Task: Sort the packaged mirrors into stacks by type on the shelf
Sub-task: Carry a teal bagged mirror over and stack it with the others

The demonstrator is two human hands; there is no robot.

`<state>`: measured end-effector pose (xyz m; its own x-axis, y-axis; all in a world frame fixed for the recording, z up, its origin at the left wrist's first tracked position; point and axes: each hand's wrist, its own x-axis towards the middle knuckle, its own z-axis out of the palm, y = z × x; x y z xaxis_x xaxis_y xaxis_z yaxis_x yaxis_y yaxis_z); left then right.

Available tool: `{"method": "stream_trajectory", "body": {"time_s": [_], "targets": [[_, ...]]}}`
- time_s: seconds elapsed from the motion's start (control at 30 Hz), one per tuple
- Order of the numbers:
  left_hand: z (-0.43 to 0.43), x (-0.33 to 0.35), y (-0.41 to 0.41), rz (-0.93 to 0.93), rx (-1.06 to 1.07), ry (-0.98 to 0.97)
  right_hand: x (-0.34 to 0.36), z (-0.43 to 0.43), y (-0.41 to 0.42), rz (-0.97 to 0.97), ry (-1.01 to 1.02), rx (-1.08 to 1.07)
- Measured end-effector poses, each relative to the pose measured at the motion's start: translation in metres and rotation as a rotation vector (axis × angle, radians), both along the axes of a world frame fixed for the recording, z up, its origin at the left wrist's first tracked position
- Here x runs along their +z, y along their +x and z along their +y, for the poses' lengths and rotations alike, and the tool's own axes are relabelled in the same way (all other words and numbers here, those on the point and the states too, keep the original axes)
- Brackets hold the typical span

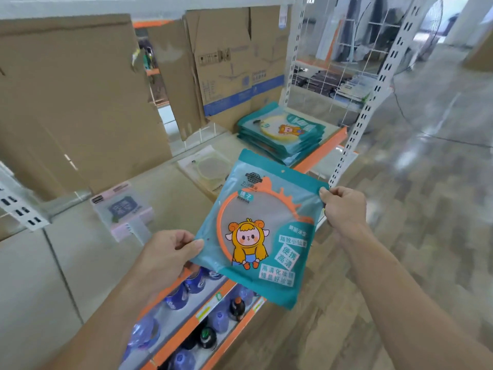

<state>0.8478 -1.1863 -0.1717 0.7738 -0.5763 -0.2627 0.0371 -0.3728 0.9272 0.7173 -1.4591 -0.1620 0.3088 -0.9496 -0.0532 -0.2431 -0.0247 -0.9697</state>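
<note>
I hold a teal packaged mirror [260, 231] with an orange round frame and a cartoon figure, in the air in front of the shelf [320, 153]. My left hand [170, 252] pinches its lower left corner; my right hand [344, 209] pinches its upper right corner. A stack of like teal packages [282, 132] lies at the shelf's far right end. A clear pack with a green-rimmed round mirror [208, 169] lies mid-shelf. A pink-edged mirror pack [122, 209] lies to the left.
Cardboard boxes [234, 62] stand along the back of the shelf. A white slotted upright [357, 129] and a wire grid panel [336, 49] close the right end. Bottles [202, 316] fill the lower shelf. Open floor [426, 182] lies to the right.
</note>
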Motion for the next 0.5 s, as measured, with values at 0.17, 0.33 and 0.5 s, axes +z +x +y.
{"method": "stream_trajectory", "body": {"time_s": [0.17,0.33,0.5], "targets": [[-0.042,0.001,-0.012,0.013,0.080,0.008,0.002,-0.048,-0.009,-0.002,-0.049,0.053],[-0.075,-0.005,-0.031,-0.070,0.132,0.046,-0.003,-0.089,-0.003,-0.009,-0.020,0.095],[-0.099,-0.010,-0.034,-0.103,0.189,0.046,-0.005,-0.120,0.018,-0.030,-0.011,0.151]]}}
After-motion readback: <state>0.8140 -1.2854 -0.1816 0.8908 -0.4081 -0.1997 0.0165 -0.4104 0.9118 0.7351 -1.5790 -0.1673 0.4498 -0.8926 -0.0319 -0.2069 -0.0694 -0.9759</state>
